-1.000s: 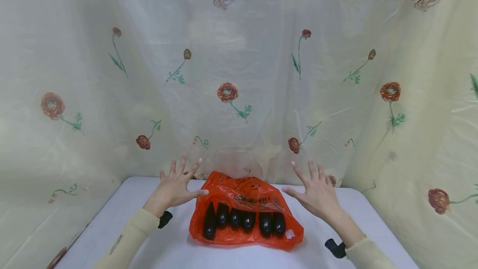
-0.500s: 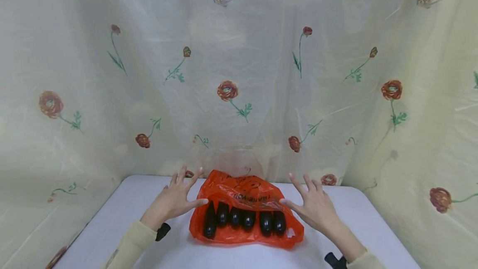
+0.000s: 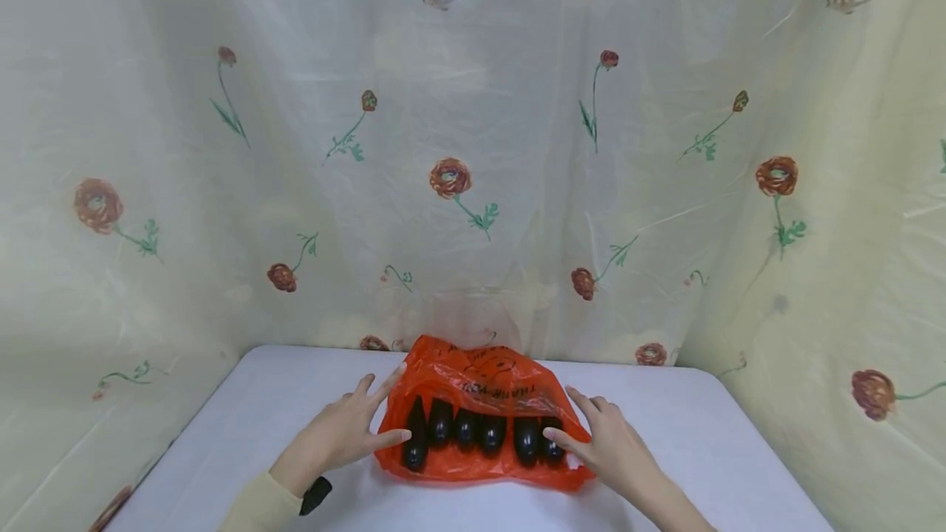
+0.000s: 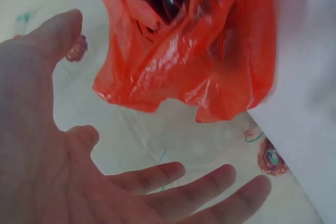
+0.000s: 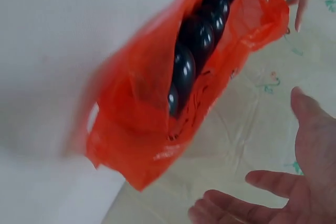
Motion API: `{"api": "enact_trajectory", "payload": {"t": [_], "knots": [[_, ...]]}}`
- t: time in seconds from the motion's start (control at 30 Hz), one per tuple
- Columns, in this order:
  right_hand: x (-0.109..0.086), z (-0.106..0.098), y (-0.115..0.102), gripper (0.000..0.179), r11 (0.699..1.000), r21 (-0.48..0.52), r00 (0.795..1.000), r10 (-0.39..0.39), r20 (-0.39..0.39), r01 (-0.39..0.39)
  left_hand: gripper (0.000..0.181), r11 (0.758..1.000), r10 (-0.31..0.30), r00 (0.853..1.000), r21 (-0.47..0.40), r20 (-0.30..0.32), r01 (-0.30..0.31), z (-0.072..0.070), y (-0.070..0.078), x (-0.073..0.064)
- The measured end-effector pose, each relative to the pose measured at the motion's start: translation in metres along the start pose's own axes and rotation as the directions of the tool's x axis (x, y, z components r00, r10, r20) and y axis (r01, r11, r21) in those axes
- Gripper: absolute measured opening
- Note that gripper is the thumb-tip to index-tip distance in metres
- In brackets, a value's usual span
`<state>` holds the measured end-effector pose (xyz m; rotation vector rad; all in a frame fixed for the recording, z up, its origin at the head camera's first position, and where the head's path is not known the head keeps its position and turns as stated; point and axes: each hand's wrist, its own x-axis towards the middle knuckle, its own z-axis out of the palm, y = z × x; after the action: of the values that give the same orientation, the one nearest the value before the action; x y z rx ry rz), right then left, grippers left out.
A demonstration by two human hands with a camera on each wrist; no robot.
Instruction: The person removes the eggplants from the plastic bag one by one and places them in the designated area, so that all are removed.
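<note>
Glossy black eggplants [image 3: 527, 440], several in a row, lie in the mouth of a red plastic bag [image 3: 480, 372] printed with dark lettering. My left hand [image 3: 343, 431] is at the bag's left edge, fingers spread; its thumb overlaps the leftmost eggplant in the head view. On the opposite side, my right hand [image 3: 609, 443] has its fingers spread at the bag's right edge, the thumb over the rightmost eggplant in that view. Each wrist view shows its hand with straight fingers and nothing held. The eggplants' far ends are hidden under the bag's upper layer.
The bag rests on a white table [image 3: 296, 384] with rounded far corners. A pale curtain [image 3: 517, 187] with printed flowers hangs behind the table and along both sides.
Both hands have come lower and nearer the bag's sides, the right one moving inward over its right edge. The bag and eggplants have stayed in place.
</note>
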<state>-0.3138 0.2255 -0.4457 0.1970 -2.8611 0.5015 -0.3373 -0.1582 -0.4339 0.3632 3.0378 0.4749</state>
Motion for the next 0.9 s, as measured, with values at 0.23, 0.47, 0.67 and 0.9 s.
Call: {"api": "enact_trajectory", "payload": {"t": [0.23,0.47,0.67,0.9], "knots": [[-0.009,0.009,-0.005,0.091,0.995,0.083,0.998,0.043,0.045,-0.047,0.096,1.000,0.026,1.000,-0.003,0.003,-0.026,0.005,0.005,-0.009],[-0.013,0.016,-0.006,0.086,0.993,0.102,0.996,0.060,0.065,-0.066,0.086,0.995,0.094,0.995,0.034,-0.025,-0.093,0.012,0.007,-0.016],[-0.017,0.018,-0.006,0.080,0.993,0.106,0.997,0.051,0.057,-0.057,0.076,0.989,0.133,0.991,0.060,-0.006,-0.133,0.015,0.008,-0.017],[-0.022,0.024,-0.005,0.070,0.992,0.120,0.999,0.026,0.040,-0.031,0.071,0.986,0.141,0.988,0.080,0.059,-0.146,0.023,0.009,-0.006]]}}
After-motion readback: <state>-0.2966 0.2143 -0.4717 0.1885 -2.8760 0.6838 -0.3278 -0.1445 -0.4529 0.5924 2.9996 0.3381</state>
